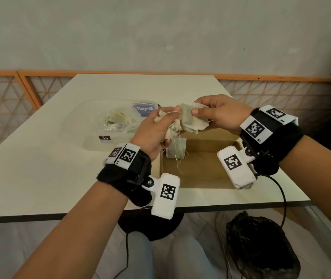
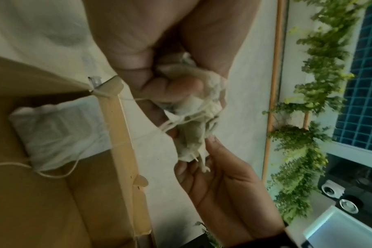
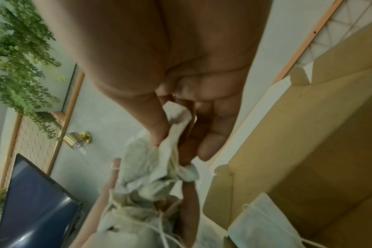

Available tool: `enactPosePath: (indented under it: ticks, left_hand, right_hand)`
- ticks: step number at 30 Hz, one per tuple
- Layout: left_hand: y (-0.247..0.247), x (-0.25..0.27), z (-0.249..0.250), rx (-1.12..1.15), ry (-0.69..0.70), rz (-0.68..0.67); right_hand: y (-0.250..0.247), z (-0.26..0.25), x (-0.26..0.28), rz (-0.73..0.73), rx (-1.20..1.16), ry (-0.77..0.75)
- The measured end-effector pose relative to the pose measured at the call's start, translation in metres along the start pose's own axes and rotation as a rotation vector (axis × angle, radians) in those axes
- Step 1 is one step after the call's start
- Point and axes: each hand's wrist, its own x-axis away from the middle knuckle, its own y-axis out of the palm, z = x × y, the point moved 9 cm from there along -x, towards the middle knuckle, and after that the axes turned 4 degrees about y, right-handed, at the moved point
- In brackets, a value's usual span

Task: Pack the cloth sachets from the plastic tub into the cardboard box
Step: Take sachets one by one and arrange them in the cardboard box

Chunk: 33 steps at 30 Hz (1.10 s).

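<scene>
Sachets of pale cloth, bunched with their drawstrings tangled, sit in the grip of two hands above the far left corner of an open cardboard box [image 1: 205, 172]. The left hand [image 1: 154, 131] curls its fingers round the crumpled bunch of sachets [image 1: 171, 128]; the right hand [image 1: 219, 113] pinches one flatter sachet [image 1: 192, 119] between thumb and fingers, at the edge of the same bunch, so the two hands nearly touch. Both palms face each other, wrists raised off the table, each wrist wrapped in a black band bearing white marker tags and a small white camera housing.

One sachet [image 1: 176, 151] already lies inside the box against its far left corner, its string trailing across the brown floor. From the left wrist view that same sachet [image 2: 57, 134] shows as a soft whitish pouch just inside the box wall.

To the left of the box, the clear plastic tub [image 1: 92, 133] holds more sachets [image 1: 118, 119] heaped in crinkled clear film, with a blue-labelled lid [image 1: 143, 110] at its far side. Tub and box stand just beside each other on a cream table [image 1: 39, 168].

Behind the table runs an orange-framed lattice panel [image 1: 5, 91] beneath a grey wall. Under the table edge, the person's knees, a black cable and a dark plastic bag [image 1: 261, 250] fill the foreground.
</scene>
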Motion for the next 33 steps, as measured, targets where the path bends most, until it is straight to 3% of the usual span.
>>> enactPosePath:
  ticks: [6,17,22,27,33]
  left_hand:
    - [0.014,-0.007,-0.013,-0.008,-0.062,-0.165]
    - [-0.005,-0.014,-0.010,0.035,-0.044,-0.012]
    - [-0.010,-0.017,-0.011,-0.116,-0.048,0.002]
    - [-0.005,-0.016,-0.015,-0.268,-0.023,-0.018]
    - [0.001,-0.010,-0.018,-0.172,-0.008,-0.079]
  right_hand:
    - [0.005,-0.010,0.001,-0.014,-0.023,-0.018]
    - [-0.040,0.005,0.016,0.243,-0.030,-0.022]
    - [-0.038,-0.013,0.035,0.158,0.263,-0.108]
    - [-0.006,-0.029,0.039,-0.030,0.222,-0.146]
    - [-0.009,-0.015,0.018,0.241,0.310,-0.107]
